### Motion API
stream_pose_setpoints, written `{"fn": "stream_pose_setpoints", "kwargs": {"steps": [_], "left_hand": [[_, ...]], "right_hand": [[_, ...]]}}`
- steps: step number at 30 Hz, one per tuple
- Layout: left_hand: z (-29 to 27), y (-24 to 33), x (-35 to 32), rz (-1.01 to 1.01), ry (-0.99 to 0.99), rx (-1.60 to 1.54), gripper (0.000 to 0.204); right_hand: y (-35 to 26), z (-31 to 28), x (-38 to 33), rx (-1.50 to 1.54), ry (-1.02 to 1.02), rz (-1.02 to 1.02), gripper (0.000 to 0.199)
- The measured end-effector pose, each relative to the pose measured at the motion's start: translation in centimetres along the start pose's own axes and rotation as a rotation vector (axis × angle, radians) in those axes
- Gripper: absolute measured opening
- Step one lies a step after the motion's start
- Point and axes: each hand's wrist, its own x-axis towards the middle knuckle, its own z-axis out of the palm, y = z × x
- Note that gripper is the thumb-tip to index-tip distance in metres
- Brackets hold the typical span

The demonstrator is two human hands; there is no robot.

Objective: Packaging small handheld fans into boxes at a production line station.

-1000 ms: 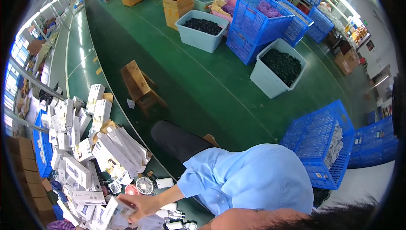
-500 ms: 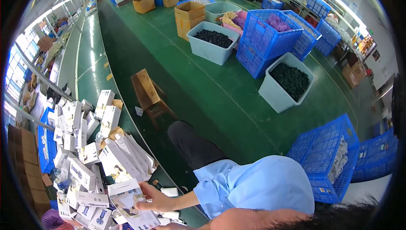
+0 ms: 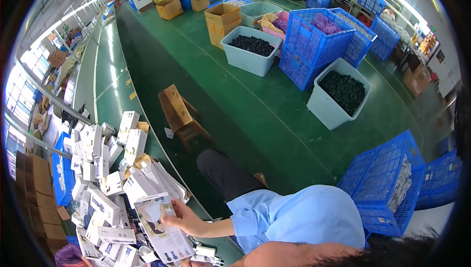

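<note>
A white printed carton [image 3: 164, 230], with a picture on its broad face, is held tilted over the near part of the work table. My right hand [image 3: 186, 219] grips its upper right side, thumb lying on the printed face. At the bottom edge of the picture, part of my left hand [image 3: 194, 263] shows closed at the carton's lower end; most of it is cut off. Just beyond the carton, flattened white cartons [image 3: 164, 178] stand leaning in a row. To their left lies a heap of small white boxes [image 3: 100, 208]. White parts [image 3: 205, 251] lie beside the carton's lower right.
A blue crate [image 3: 62, 173] stands behind the heap. A wooden stool [image 3: 176, 112] is on the green floor by the table. Across the floor stand pale tubs of dark parts [image 3: 251, 53] and stacked blue crates [image 3: 311, 46]. Another blue crate [image 3: 380, 183] is at the right.
The carton has turned so that its printed broad face shows more fully. Both hands stay on it. The whole view has shifted slightly.
</note>
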Motion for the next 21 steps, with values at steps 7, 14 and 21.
{"fn": "stream_pose_setpoints", "kwargs": {"steps": [7, 14, 21], "left_hand": [[-0.6, 0.1, -1.4, -0.007, -0.015, 0.005, 0.033], [-1.4, 0.5, -2.8, -0.016, -0.013, 0.028, 0.033], [-1.0, 1.4, -3.1, 0.018, -0.024, 0.016, 0.033]], "right_hand": [[-0.8, 0.2, 0.3, -0.009, 0.013, -0.006, 0.052], [-0.9, 0.4, -0.5, -0.062, 0.001, 0.062, 0.054], [-1.5, -0.1, -1.3, -0.240, -0.056, 0.067, 0.063]]}}
